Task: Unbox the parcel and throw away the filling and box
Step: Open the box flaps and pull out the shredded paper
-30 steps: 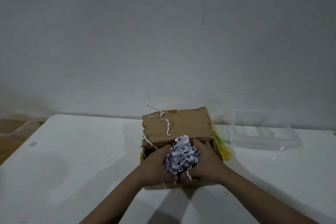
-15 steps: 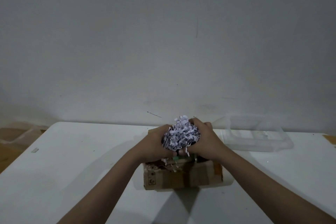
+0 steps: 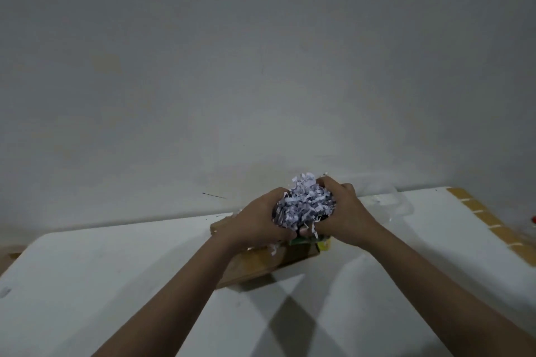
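A clump of white shredded paper filling [image 3: 303, 203] is held above the cardboard box [image 3: 261, 265]. My left hand [image 3: 255, 219] cups its left side and my right hand [image 3: 340, 213] cups its right side, both closed around it. The brown box sits on the white table beneath my hands, its opening mostly hidden by them. A few paper strips dangle under the clump. Something green and yellow [image 3: 314, 241] shows at the box's top edge, under my right hand.
A clear plastic container [image 3: 385, 203] stands behind my right hand near the wall. The white table [image 3: 101, 284] reaches the grey wall at the back. Its right edge borders a tiled floor [image 3: 499, 226].
Both hands lifted the paper clump up out of the box and a little to the right. The view tilted, so the table now slopes up to the right.
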Motion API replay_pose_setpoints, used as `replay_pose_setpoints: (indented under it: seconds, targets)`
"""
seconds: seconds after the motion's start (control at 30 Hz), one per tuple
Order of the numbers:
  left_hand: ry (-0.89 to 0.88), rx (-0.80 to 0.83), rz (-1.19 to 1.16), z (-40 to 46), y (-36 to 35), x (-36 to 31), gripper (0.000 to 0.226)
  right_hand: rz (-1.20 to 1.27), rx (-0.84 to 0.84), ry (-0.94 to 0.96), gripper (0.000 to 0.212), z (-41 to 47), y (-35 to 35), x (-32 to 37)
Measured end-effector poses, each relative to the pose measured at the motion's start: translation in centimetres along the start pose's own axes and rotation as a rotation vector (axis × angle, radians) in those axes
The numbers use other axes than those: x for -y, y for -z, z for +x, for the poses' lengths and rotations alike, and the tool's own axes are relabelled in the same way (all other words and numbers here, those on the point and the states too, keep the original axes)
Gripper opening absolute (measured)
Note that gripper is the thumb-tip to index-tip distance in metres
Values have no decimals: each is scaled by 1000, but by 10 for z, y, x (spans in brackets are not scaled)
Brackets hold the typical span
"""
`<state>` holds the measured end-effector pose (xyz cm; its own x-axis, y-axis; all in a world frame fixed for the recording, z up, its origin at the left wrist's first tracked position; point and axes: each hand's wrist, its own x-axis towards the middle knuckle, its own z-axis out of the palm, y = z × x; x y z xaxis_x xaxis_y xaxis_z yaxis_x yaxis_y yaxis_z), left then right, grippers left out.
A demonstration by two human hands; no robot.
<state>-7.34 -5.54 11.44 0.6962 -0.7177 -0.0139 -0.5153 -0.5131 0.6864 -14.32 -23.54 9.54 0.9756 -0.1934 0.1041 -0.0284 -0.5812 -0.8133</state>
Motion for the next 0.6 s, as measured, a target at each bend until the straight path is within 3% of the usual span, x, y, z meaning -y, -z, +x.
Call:
replay_pose_setpoints:
  seconds: [0.47, 0.6]
  targets:
    - [-92, 321, -99, 49, -134, -50, 59, -65, -182, -360, 73, -91, 66, -110]
    - [-75, 370, -88, 53, -168, -49, 67, -73, -180, -421, 89, -108, 62, -131]
